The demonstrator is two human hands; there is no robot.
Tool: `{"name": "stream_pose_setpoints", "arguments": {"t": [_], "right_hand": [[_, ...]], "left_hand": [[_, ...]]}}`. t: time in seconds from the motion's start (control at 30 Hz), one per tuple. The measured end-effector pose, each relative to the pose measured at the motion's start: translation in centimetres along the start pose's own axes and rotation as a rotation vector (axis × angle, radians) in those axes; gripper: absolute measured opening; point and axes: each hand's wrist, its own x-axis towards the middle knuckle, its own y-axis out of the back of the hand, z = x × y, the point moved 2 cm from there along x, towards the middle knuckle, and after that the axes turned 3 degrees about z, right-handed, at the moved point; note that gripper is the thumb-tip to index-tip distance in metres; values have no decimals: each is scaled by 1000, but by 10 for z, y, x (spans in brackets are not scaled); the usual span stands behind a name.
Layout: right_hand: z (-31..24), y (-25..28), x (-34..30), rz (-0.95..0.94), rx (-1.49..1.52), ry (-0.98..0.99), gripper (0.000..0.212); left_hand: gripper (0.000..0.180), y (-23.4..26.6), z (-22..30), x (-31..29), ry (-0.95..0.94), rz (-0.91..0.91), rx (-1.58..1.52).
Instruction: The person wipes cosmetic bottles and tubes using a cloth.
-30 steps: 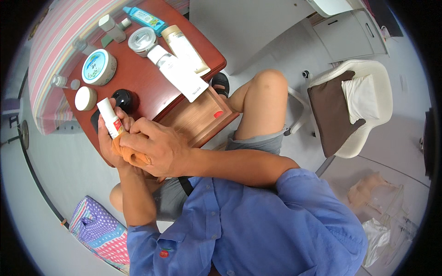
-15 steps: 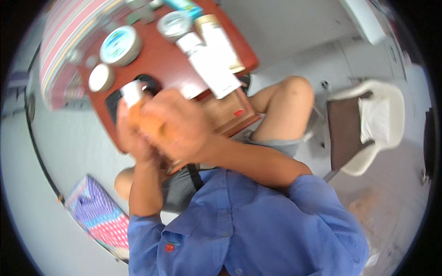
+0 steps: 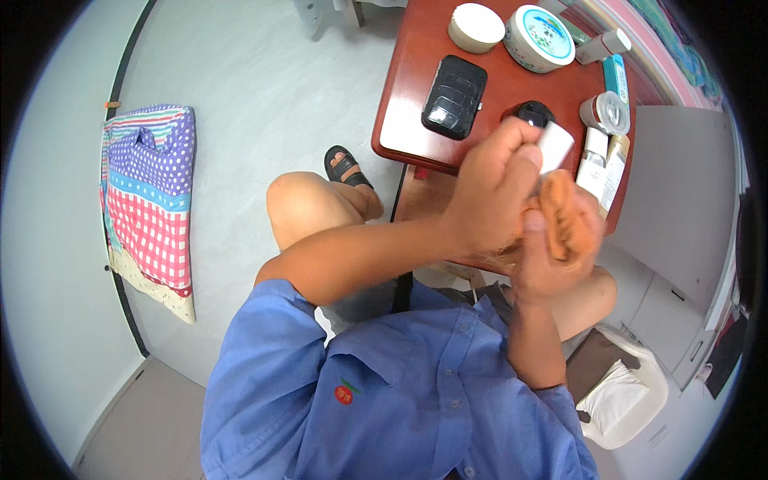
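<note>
My left hand (image 3: 494,188) is closed around a white object (image 3: 555,147), possibly a small bottle or its cap; its upper part sticks out past my thumb. Bunched in my right hand (image 3: 552,264) is an orange cloth (image 3: 562,214), pressed close against the lower side of the white object. The two hands meet above the front edge of the red-brown table (image 3: 400,120). My fingers and the cloth hide the lower part of the white object. Just beyond my left hand, a round black object (image 3: 534,113) stands on the table, partly covered.
A black case (image 3: 454,97), a small round tub (image 3: 476,28) and a larger lidded tub (image 3: 539,38) sit on the table. At its right side are a clear jar (image 3: 605,113) and a white bottle (image 3: 592,162). An open drawer (image 3: 424,198) lies below; a chair (image 3: 652,400) stands right.
The view has swung, so table and hands now appear farther right. The orange cloth now shows bunched beside the white object, in my right hand. The black case has come fully into sight.
</note>
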Motion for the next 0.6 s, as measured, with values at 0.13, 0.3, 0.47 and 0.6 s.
{"name": "stream_pose_setpoints", "arguments": {"t": [0.13, 0.3, 0.47, 0.6], "right_hand": [[-8, 2, 22, 177, 136, -100, 47], [-10, -7, 13, 131, 115, -121, 49], [-8, -7, -10, 115, 162, -162, 52], [-6, -10, -15, 16, 113, -102, 52]], "left_hand": [[23, -2, 8, -25, -99, -106, 75], [23, 8, 4, -27, -80, -166, 48], [24, 12, 4, -12, -103, -50, 31], [17, 16, 11, -2, -88, 13, -19]]}}
